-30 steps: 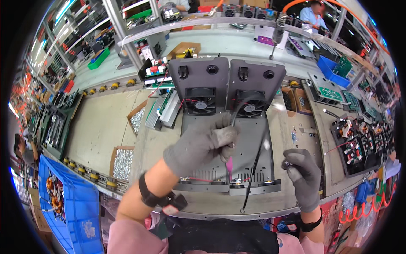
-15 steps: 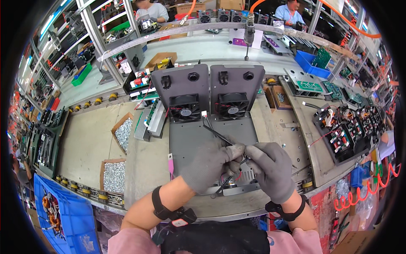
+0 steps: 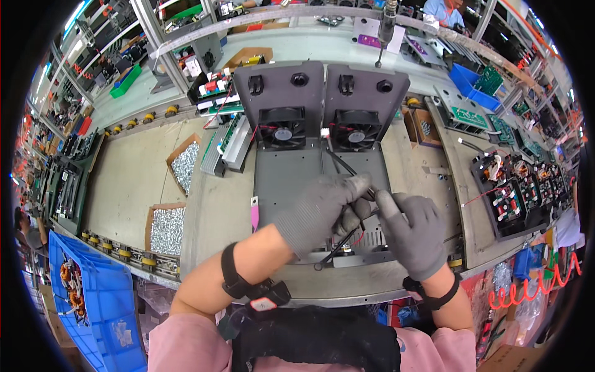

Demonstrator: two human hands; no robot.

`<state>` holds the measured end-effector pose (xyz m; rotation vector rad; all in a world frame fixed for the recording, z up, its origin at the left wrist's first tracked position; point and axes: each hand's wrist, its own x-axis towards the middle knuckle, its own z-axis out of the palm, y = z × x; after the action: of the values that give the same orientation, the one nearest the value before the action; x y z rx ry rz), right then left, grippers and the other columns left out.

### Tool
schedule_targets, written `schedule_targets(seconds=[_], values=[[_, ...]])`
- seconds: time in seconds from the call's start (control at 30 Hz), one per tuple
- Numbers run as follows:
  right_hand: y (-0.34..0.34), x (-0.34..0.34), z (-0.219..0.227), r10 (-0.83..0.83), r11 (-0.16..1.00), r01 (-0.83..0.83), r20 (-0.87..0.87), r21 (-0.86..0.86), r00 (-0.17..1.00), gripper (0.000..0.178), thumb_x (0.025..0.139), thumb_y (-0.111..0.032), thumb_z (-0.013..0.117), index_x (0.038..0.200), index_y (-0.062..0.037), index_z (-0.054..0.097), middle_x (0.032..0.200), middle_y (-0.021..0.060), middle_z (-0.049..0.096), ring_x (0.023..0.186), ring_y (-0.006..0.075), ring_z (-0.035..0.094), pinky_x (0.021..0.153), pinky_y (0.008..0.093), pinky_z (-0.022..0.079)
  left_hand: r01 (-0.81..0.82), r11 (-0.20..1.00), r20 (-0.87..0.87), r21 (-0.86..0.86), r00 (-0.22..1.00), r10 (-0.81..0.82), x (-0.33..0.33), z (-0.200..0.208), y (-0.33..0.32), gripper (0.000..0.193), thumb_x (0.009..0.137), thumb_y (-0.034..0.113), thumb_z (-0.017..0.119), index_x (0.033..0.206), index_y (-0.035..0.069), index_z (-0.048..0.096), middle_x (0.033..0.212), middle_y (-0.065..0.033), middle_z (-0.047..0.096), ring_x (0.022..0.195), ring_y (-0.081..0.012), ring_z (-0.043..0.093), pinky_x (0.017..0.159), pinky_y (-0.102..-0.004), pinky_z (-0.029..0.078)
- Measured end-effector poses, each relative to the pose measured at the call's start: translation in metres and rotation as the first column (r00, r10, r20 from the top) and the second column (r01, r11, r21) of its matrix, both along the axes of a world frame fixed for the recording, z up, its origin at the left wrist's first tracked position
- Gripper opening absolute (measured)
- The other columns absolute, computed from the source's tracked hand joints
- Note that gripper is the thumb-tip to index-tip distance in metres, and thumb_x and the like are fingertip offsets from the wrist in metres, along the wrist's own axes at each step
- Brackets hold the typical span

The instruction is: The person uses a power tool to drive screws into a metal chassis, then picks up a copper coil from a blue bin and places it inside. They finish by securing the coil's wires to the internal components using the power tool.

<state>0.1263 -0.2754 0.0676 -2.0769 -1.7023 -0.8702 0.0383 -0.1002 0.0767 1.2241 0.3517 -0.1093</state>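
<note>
In my gloved left hand (image 3: 325,208) is a black sleeved cable (image 3: 341,163), gripped between thumb and fingers. The cable's white plug (image 3: 325,132) points away from me, and its other end, with a ring-like tip, hangs below the hand. My gloved right hand (image 3: 416,232) is closed with thumb and fingertips on the same cable, close beside the left. Both hands are over two dark grey metal housings (image 3: 288,180) standing side by side. A black fan (image 3: 282,129) is on the left upright panel and another black fan (image 3: 355,130) on the right one.
Two cardboard trays of screws (image 3: 166,229) are to the left, near a silver heatsink (image 3: 232,146). A power screwdriver (image 3: 387,28) hangs beyond the panels. Circuit assemblies (image 3: 505,195) are at right; a blue crate (image 3: 93,297) stands lower left.
The view has shifted, so the bench sits higher in the picture. Both hands stay together on the cable, moved slightly right relative to the housings.
</note>
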Motion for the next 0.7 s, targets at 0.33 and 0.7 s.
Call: schedule_targets(seconds=[0.33,0.7], values=[[-0.041,0.04,0.022,0.244,0.804,0.316,-0.765,0.503,0.596,0.024,0.092,-0.003,0.047,0.114,0.0004,0.057,0.091,0.0033,0.057,0.073,0.0068,0.053,0.062,0.0206,0.045,0.335,0.347,-0.201,0.876,0.907,-0.369,-0.032,-0.038,0.003,0.041,0.082,0.031,0.066,0.116,0.009,0.061,0.103,-0.013,0.064,0.091,-0.0248,0.062,0.082,-0.0337,0.049],[0.022,-0.007,0.048,0.404,0.909,-0.129,-0.762,0.397,0.505,0.021,0.08,0.006,0.045,0.097,0.0004,0.057,0.088,0.0089,0.054,0.07,0.014,0.057,0.064,0.0252,0.046,-0.501,0.052,0.502,0.864,0.865,-0.011,-0.075,0.012,0.108,0.059,0.065,0.009,0.072,0.122,0.009,0.055,0.11,-0.0133,0.06,0.104,-0.0312,0.057,0.086,-0.04,0.047]])
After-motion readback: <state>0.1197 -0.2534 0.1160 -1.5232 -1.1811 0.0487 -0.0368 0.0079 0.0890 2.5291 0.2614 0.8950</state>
